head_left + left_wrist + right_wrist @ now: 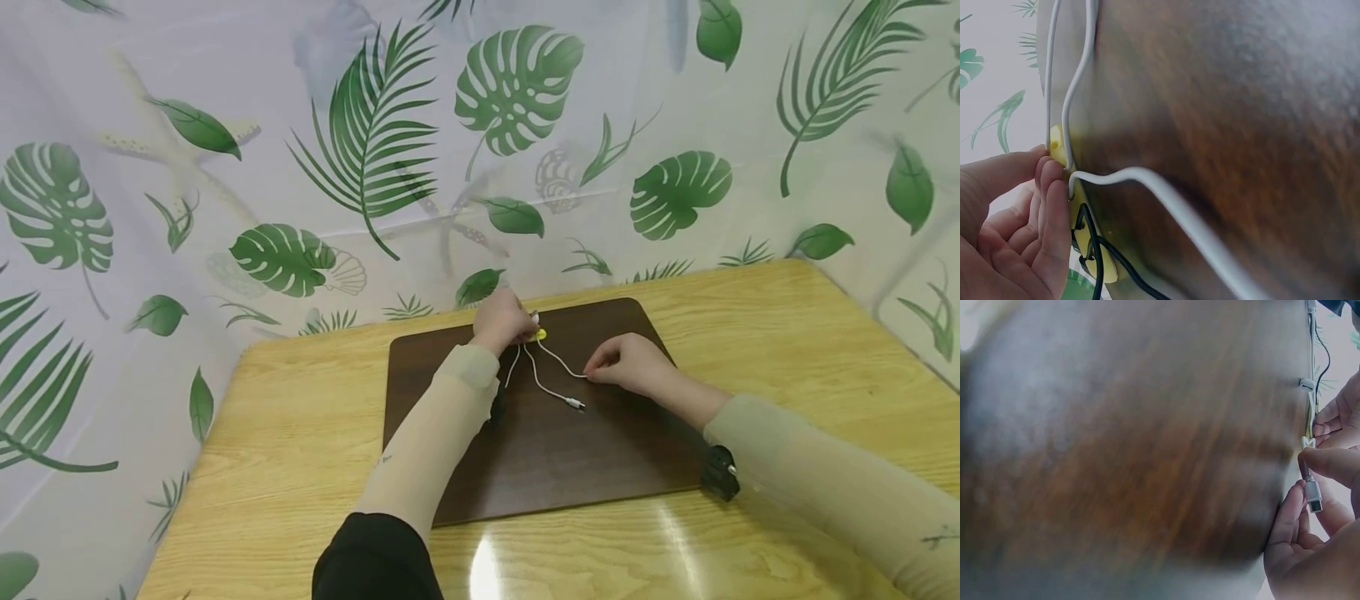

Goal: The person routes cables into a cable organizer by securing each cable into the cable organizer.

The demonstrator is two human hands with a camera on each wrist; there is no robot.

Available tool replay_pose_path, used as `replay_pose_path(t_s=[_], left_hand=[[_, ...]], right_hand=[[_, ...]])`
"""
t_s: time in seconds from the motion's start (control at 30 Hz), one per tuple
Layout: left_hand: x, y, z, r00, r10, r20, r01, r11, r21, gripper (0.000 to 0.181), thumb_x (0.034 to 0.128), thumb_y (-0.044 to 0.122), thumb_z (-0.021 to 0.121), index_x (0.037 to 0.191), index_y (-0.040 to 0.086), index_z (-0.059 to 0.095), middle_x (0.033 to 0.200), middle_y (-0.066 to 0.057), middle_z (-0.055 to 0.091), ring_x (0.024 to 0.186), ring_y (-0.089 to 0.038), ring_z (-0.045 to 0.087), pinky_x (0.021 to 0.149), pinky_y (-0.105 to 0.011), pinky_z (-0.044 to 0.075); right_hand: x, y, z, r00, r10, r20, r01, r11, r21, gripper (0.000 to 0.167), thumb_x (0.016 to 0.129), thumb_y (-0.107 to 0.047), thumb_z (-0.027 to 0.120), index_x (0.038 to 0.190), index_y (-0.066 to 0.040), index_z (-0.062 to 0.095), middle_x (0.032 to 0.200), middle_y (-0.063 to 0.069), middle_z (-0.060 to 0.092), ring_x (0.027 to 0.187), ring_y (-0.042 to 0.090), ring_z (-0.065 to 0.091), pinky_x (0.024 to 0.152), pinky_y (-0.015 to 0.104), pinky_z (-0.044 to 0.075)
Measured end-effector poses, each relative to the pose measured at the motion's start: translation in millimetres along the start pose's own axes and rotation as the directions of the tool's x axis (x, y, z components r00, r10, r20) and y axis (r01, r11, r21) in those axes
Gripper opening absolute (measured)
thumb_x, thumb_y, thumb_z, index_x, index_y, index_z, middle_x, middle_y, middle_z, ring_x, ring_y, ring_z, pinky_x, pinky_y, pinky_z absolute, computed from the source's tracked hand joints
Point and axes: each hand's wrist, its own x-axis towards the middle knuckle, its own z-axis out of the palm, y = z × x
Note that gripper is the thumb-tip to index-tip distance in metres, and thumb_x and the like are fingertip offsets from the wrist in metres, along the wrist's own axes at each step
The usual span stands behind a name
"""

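Observation:
At the far edge of the dark board, my left hand (504,321) pinches a yellow strip-shaped cable holder (539,335), partly hidden by the fingers. White cables (1088,47) and black cables (1094,237) pass through the holder's openings. One white cable ends in a metal-tipped plug (575,403) lying on the board. To the right, my right hand (633,364) pinches the end of another white cable (561,362) between thumb and fingertips. Its white plug (1314,495) shows beside those fingers in the right wrist view.
A dark brown board (570,467) lies on a light wood table (277,442). Behind the table hangs a leaf-patterned cloth (420,150). A small white clip (1307,383) sits on the cables beyond the right hand.

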Motion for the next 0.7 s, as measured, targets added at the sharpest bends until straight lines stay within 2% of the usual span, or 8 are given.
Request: replay_pose_path(t_s=[0.23,0.33,0.47,0.7], left_hand=[[6.6,-3.3,3.2,1.0,0.011,0.017,-0.011,1.0,0.001,0.033,0.0929,0.014,0.078,0.06,0.009,0.071,0.058,0.001,0.066,0.051,-0.013,0.058,0.05,-0.026,0.043],[8.1,-4.3,2.9,1.0,0.016,0.021,-0.017,1.0,0.009,0.037,0.0924,0.012,0.077,0.057,0.011,0.067,0.056,0.001,0.063,0.05,-0.012,0.055,0.05,-0.026,0.041],[7.3,-6.3,3.6,1.0,0.021,0.018,-0.022,0.999,0.032,0.035,0.092,0.011,0.077,0.058,0.011,0.07,0.056,0.002,0.063,0.05,-0.012,0.055,0.049,-0.026,0.041],[8.4,-4.6,5.6,0.997,0.082,0.005,-0.082,0.983,0.167,0.044,0.0959,0.017,0.074,0.054,0.016,0.062,0.052,0.006,0.055,0.055,-0.013,0.052,0.053,-0.026,0.041]], right_hand=[[0.1,3.7,3.1,1.0,0.001,-0.011,-0.001,1.0,-0.004,0.008,0.092,-0.013,0.079,0.09,-0.006,0.084,0.09,0.009,0.081,0.077,0.012,0.057,0.072,0.029,0.045],[0.0,3.8,3.6,1.0,-0.007,-0.012,0.008,1.0,0.003,0.008,0.092,-0.013,0.079,0.091,-0.006,0.084,0.09,0.009,0.081,0.077,0.012,0.057,0.072,0.029,0.045],[-0.4,2.7,5.2,1.0,-0.006,-0.004,0.006,1.0,0.009,0.008,0.091,-0.013,0.08,0.09,-0.006,0.084,0.088,0.007,0.081,0.076,0.011,0.057,0.072,0.029,0.045],[0.0,4.6,5.9,1.0,-0.01,-0.011,0.01,1.0,0.008,0.009,0.092,-0.014,0.08,0.091,-0.006,0.083,0.088,0.008,0.081,0.075,0.011,0.056,0.07,0.029,0.044]])
